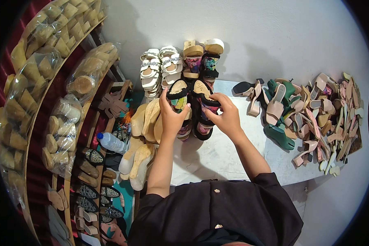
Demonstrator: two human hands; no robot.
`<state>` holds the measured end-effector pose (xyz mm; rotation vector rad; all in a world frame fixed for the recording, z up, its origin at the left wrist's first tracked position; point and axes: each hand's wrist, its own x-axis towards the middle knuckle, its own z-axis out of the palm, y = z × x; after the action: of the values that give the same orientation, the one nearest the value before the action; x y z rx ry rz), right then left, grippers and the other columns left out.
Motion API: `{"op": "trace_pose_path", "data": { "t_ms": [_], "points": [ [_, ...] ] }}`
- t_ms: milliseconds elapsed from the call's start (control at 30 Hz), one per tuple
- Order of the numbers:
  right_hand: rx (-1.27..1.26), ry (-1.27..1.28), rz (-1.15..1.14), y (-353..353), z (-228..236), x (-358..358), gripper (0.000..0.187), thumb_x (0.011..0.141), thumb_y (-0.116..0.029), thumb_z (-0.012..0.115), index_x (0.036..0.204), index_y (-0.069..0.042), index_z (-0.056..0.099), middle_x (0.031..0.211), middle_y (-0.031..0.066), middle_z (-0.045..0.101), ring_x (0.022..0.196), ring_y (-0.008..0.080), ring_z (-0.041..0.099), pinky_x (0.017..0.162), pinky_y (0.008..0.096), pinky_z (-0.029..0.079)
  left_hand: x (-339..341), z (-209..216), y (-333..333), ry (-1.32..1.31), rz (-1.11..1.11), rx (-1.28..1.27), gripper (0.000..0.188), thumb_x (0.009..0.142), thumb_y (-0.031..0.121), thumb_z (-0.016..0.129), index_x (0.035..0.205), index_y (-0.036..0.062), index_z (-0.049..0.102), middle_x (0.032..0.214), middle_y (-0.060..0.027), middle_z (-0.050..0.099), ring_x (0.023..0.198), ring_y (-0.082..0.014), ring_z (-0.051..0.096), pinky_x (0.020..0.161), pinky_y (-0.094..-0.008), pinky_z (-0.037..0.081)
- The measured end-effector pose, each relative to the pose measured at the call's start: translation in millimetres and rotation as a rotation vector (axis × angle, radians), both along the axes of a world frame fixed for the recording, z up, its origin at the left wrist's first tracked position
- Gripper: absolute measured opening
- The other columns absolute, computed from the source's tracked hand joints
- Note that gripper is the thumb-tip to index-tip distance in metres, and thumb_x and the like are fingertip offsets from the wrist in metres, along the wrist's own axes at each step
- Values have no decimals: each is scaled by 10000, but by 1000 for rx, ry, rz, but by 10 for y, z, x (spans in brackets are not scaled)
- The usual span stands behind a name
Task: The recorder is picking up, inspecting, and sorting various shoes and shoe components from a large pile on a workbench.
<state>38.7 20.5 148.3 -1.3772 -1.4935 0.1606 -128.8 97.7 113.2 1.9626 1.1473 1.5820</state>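
Observation:
In front of me on the white table my two hands hold a pair of black-edged sandals with tan insoles and colourful patterned straps. My left hand grips the left sandal, thumb at its strap. The right sandal is in my right hand, with the thumb against its strap. More patterned sandals show just below them. Right behind stand two stacks of similar sandals, one with a tan top and one with a white-edged top. Stacked white sandals with decorated straps stand to their left.
Heaped on the table's right side are pink and green shoes, with flat sole pieces beyond. Wooden shoe lasts lie left of my left forearm, near a blue-capped bottle. Shelves with bagged lasts and shoes line the left. A wall rises behind.

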Motion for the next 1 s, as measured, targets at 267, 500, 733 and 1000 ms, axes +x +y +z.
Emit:
{"op": "trace_pose_path", "data": {
  "t_ms": [267,500,733,1000],
  "points": [
    [37,22,31,36,-144,6,518,689,-207,715,1131,-37,504,1157,168,520,1007,304,565,807,346,478,-4,-16,1,-17,0,-42,817,682,142,738,1338,14,268,1307,-190,358,1222,-313,360,1024,-391,294],
    [19,16,121,126,-174,123,526,693,-186,719,1143,-39,489,1142,161,513,1015,316,555,835,343,470,18,5,-1,-6,5,-38,830,686,142,733,1348,14,250,1309,-197,350,1219,-317,363,1023,-390,293],
    [60,368,219,105,-475,250,764,830,-329,575,1400,-10,178,1408,186,257,1233,278,352,1000,380,325,19,-54,7,-51,-9,-27,881,716,174,721,1390,17,177,1343,-209,309,1248,-306,331,1035,-381,277],
    [-88,961,316,464,-1199,26,477,967,-362,310,1327,-54,362,1304,80,430,1197,174,395,1023,311,278,-19,-296,63,-225,-185,6,700,917,417,397,1410,-9,143,1427,-193,235,1317,-291,252,1077,-365,181]
  ]
}}
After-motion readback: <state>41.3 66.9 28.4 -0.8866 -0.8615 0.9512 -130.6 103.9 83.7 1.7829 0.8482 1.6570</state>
